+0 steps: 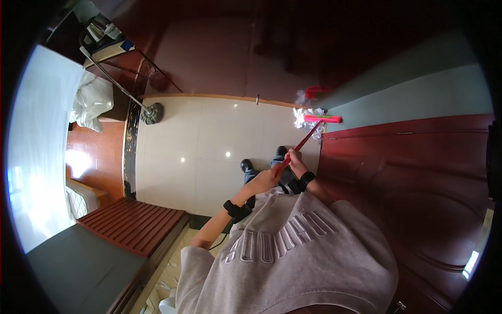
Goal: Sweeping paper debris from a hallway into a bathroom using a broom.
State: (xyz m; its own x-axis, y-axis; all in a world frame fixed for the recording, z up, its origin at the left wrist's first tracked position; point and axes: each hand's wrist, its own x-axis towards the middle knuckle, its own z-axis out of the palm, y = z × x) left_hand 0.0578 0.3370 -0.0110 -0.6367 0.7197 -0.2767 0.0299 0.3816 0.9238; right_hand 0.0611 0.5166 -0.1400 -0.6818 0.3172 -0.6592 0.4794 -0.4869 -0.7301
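Both hands grip the red handle [307,136] of a broom with a pink head [322,119]. My left hand [267,179] is wrapped around the handle's near end. Further down the shaft, my right hand [294,157] is closed around it. The broom head is low in the floor corner, over crumpled white material [301,117], paper or plastic, which I cannot tell apart. The bristles are hard to make out. My black shoes [246,165] stand on the tiles just behind the broom. Each wrist wears a black band.
Dark red glossy cabinet doors [204,70] line the far side, and a dark red panelled door [392,165] is at right. A mop [152,114] leans at left by a black threshold [130,157]. A white plastic bag [92,98] and a slatted panel [133,225] are further left.
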